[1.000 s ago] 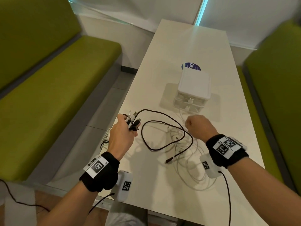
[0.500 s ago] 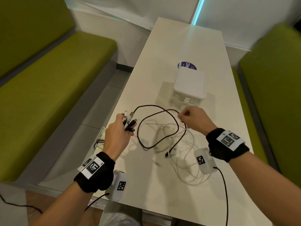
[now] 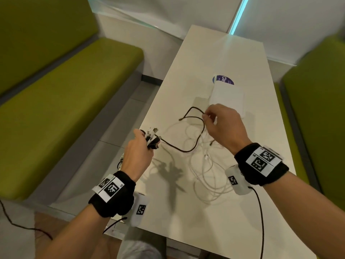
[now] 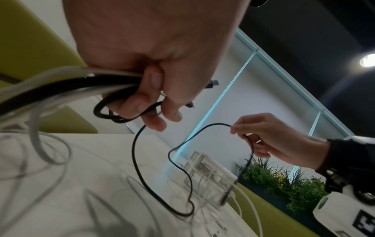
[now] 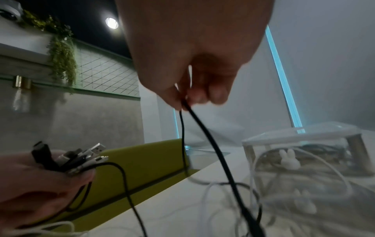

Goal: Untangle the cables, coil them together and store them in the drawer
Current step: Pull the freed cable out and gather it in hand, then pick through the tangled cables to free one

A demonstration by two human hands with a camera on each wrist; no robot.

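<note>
Right fingers [image 5: 178, 99] pinching black cable [image 3: 194, 146] above table [image 3: 242, 58], left fingers [image 4: 154, 102] gripping cable plugs [image 3: 152, 136].

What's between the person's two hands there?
In the head view, a thin black cable sags between left hand and right hand, over loose white cables.

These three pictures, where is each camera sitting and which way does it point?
Head: worn on the head, looking down at the table; both forearms, left hand, right hand.
Left wrist: under the left hand, looking across to the right hand.
Right wrist: under the right hand, facing the drawer box; left hand shows low.
All three share the black cable.
</note>
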